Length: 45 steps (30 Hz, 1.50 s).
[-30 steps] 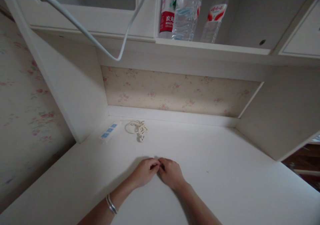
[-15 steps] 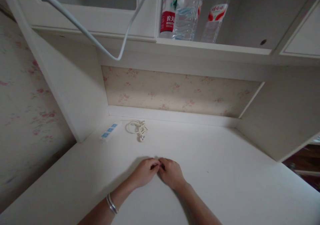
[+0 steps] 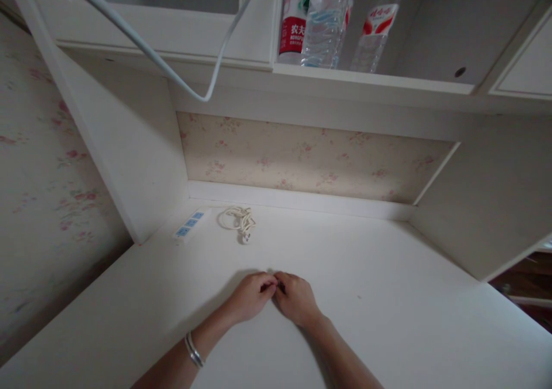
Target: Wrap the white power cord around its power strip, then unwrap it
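Presently both hands rest curled on the desk (image 3: 388, 297) — left hand (image 3: 251, 294) and right hand (image 3: 296, 298) touching at the fingertips; anything pinched between them cannot be made out. Unchanged from the earlier frame — cord (image 3: 237, 221) lies well beyond.

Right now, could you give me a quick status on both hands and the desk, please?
Left hand and right hand curled, fingertips meeting on the desk. Anything pinched: cannot tell. Coiled cord and power strip lie apart, behind the hands.

both hands, left hand (image 3: 250, 296) and right hand (image 3: 296, 298), curled, fingers touching.
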Each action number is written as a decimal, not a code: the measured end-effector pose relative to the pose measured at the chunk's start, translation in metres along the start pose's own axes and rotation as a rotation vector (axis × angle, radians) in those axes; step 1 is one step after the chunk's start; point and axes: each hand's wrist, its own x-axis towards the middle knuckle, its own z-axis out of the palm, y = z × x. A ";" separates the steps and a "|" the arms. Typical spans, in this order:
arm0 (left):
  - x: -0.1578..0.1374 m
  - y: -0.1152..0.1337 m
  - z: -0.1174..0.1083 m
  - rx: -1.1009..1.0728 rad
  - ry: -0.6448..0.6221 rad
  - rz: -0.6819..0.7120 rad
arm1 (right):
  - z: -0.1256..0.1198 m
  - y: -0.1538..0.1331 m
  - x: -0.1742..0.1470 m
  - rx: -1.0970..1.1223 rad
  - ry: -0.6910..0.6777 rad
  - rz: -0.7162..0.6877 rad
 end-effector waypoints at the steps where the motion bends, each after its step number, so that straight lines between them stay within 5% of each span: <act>1: 0.000 0.000 0.000 0.002 -0.001 -0.001 | 0.000 0.000 0.000 -0.004 -0.003 0.004; 45: 0.000 -0.003 0.002 0.015 -0.007 0.010 | 0.007 0.006 0.001 0.017 0.040 -0.027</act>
